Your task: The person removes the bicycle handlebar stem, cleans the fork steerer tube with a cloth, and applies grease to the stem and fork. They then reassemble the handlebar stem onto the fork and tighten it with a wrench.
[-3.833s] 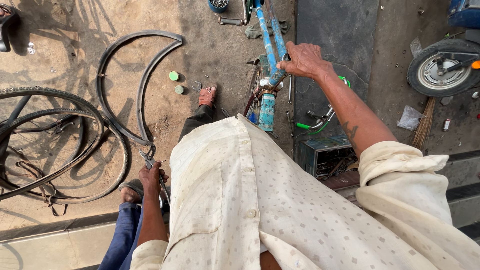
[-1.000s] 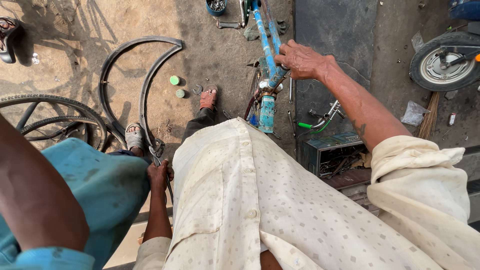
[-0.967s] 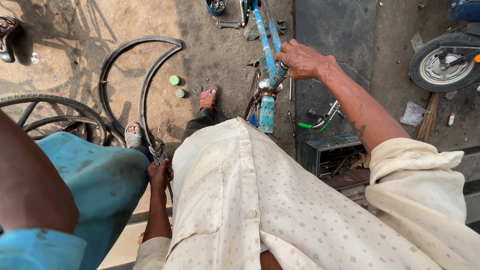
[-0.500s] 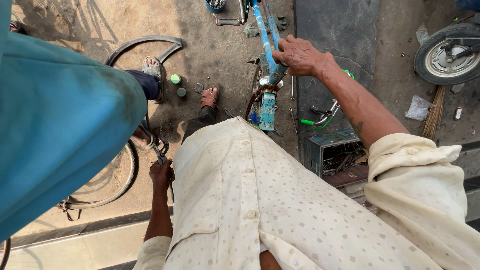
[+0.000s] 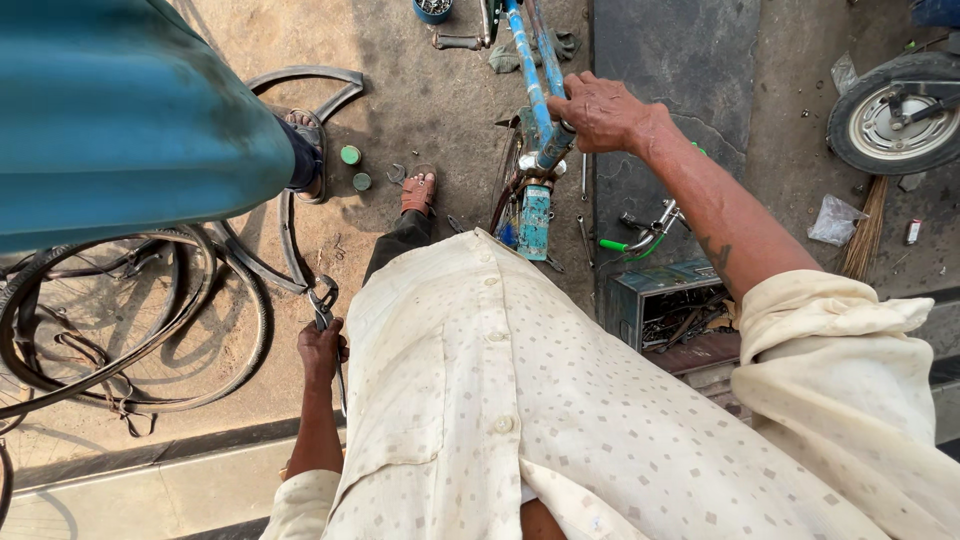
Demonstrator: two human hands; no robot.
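The blue bicycle frame stands upended on the dirt ground just ahead of the person's feet; being rigid painted metal tube, it looks stiff, fairly heavy and best held round a bare tube. The right hand, arm stretched forward, is closed round it. The left hand, hanging low by the hip, grips what seems to be pliers.

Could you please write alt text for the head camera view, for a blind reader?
Seen from above, a person's right hand grips a blue bicycle frame, while the left hand holds pliers. Old tyres lie on the dirt, and a person in a teal garment stands close.
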